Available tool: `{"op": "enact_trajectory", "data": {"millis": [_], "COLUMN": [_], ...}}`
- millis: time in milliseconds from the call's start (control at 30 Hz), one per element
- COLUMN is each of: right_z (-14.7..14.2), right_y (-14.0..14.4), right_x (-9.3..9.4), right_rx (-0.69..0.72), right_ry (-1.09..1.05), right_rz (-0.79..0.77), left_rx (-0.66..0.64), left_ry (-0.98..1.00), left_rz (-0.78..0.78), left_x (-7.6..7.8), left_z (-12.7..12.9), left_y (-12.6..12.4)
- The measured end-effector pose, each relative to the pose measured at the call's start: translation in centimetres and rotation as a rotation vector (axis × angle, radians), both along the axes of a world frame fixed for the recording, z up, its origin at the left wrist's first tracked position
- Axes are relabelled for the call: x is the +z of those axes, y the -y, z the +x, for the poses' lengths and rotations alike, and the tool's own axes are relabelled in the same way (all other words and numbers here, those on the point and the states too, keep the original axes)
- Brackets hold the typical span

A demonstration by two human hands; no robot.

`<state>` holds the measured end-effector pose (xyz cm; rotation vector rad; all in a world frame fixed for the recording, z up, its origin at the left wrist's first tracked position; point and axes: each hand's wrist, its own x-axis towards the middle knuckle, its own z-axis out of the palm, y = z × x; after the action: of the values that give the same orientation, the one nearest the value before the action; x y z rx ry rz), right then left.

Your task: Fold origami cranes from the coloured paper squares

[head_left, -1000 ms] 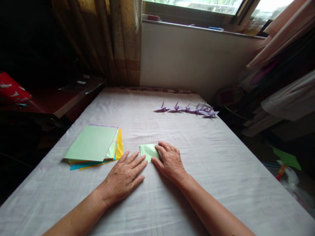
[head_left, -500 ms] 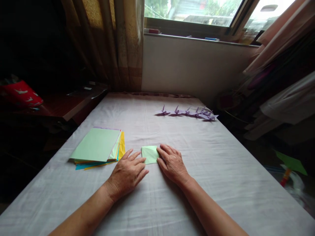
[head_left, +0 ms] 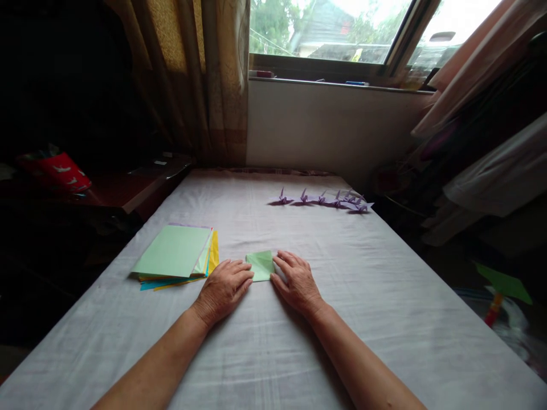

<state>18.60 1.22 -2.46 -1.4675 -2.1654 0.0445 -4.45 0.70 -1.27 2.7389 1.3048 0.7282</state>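
Note:
A small green square of folded paper [head_left: 260, 266] lies flat on the white cloth between my hands, with a faint crease near its top. At its left edge rests my left hand [head_left: 223, 287], palm down, fingers stretched and lying flat, fingertips touching the paper. My right hand [head_left: 298, 281] is palm down at the other edge, its index finger and thumb apart and against the right side of the square. Neither hand grips the paper. To the left of my left hand is a stack of coloured paper [head_left: 175, 250], with a pale green sheet on top.
Several purple paper cranes [head_left: 321, 200] stand in a row toward the far right of the cloth-covered table [head_left: 256, 347]. A red container [head_left: 60, 173] is on a dark side table at left. Beyond the table's right edge are hanging clothes [head_left: 496, 165] and a green paper piece [head_left: 504, 283].
My left hand has lowered onto the paper's left edge, its fingers drawing closer together. My right hand stays at the right edge. The camera view has tilted up slightly.

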Motion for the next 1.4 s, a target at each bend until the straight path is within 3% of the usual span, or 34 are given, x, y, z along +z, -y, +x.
{"op": "enact_trajectory", "data": {"millis": [133,267,467,867,1033,1233,1400], "right_z": [0.3,0.2,0.3,1.2,1.2,1.5,1.2], "right_y": [-0.1,0.3,2.0,2.8,3.1,2.8,2.5], "right_x": [-0.1,1.1,2.8,1.9,1.4,0.6,1.2], "right_rx": [0.1,0.153,0.164,0.199,0.207,0.234,0.195], "right_ry": [-0.126,-0.154,0.055,0.153,0.067,-0.016,-0.01], "right_rz": [0.095,0.24,0.432,0.072,0.095,0.128,0.021], "left_rx": [0.041,0.139,-0.036,-0.172,-0.155,-0.106,-0.009], "left_ry": [0.036,0.155,0.092,-0.028,0.0,-0.037,0.048], "left_rz": [0.1,0.282,0.391,0.141,0.055,0.071,-0.055], "left_x": [0.1,0.6,1.1,0.4,0.4,0.4,0.6], "left_z": [0.4,0.7,0.5,0.4,0.3,0.2,0.4], "left_y": [0.1,0.4,0.7,1.2,1.2,1.3,1.0]}}
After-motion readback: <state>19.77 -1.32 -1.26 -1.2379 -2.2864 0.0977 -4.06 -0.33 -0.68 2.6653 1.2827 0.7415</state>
